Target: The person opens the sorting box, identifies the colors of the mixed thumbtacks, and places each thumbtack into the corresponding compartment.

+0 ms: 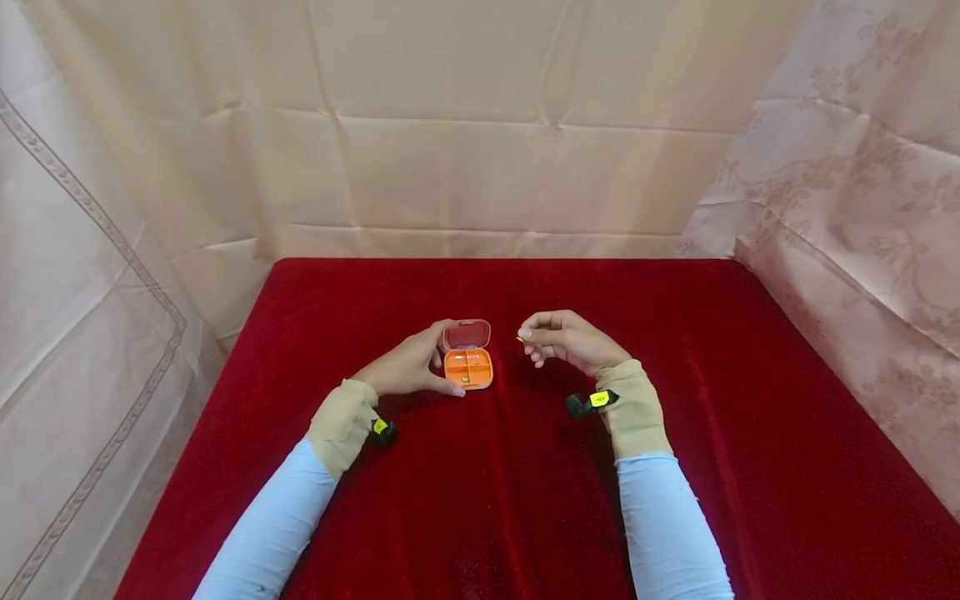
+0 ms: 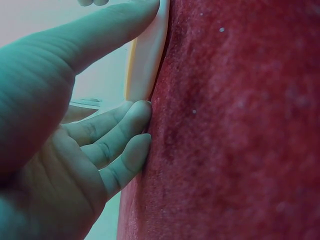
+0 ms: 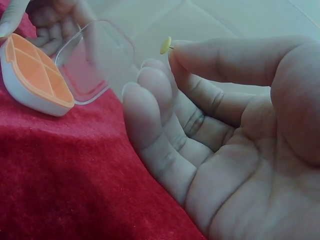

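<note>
A small pill box with orange compartments and a white base lies on the red cloth, its clear lid swung up at the far side. My left hand grips the box from the left, thumb along the near edge and fingers at the back. In the front left compartment sits a small yellow piece. To the right of the box, my right hand pinches a yellow thumbtack by its pin between thumb and index finger, its round flat head pointing outward. The other right fingers are loosely bent.
Red velvet cloth covers the table. A beige curtain hangs behind the far edge, with patterned pale drapes on the right and a white drape on the left.
</note>
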### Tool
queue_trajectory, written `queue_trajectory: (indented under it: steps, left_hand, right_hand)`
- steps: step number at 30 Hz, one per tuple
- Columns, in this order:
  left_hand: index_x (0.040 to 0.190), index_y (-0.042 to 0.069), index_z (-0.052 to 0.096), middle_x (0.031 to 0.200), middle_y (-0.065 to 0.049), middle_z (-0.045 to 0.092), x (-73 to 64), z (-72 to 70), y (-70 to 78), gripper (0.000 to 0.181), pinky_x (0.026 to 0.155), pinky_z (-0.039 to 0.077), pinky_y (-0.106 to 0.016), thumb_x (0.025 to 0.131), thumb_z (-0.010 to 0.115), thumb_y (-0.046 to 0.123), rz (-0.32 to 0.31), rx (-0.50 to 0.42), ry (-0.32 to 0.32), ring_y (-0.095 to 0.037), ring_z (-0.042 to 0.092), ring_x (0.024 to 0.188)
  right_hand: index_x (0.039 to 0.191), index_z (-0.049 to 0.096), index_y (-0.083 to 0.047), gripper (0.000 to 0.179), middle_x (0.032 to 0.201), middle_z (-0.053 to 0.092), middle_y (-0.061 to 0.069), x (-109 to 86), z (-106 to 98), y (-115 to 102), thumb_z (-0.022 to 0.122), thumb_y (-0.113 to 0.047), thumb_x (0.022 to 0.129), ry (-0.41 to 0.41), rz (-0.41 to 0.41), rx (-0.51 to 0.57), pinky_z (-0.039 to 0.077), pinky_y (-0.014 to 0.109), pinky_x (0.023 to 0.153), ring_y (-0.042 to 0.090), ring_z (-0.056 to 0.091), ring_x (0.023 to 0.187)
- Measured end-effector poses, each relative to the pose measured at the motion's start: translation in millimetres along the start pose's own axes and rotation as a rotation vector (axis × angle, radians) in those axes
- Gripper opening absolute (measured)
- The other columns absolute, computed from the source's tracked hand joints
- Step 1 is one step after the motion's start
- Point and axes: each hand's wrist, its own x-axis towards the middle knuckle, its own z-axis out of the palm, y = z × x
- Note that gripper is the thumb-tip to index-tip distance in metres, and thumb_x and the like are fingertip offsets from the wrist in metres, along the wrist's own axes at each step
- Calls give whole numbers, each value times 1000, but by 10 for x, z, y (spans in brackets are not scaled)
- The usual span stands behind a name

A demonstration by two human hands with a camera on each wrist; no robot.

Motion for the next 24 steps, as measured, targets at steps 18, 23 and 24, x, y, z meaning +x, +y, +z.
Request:
queue_trajectory:
  steps: [18,23,24]
  left_hand:
    - [151,14,38,108,-3,57,-1,1,-15,98,82,50,-34,75,94,40,14,-12,2,-19,56,95]
    - [150,15,39,107,-2,58,6,-1,-20,98,81,50,-34,74,94,42,23,-11,6,-19,56,94]
    - [150,15,38,107,-2,58,7,-1,-20,98,81,50,-34,74,94,42,24,-11,6,-19,56,94]
  right_hand:
    - [116,54,19,35,86,60,12,54,119,-16,63,-12,102,-14,45,-49,55,29,69,19,60,76]
    - [114,58,14,30,86,61,12,88,162,-4,64,-13,102,-19,64,-61,55,29,68,19,60,74]
    - [115,57,15,31,86,61,12,95,170,1,64,-13,102,-22,66,-67,54,29,68,19,60,74]
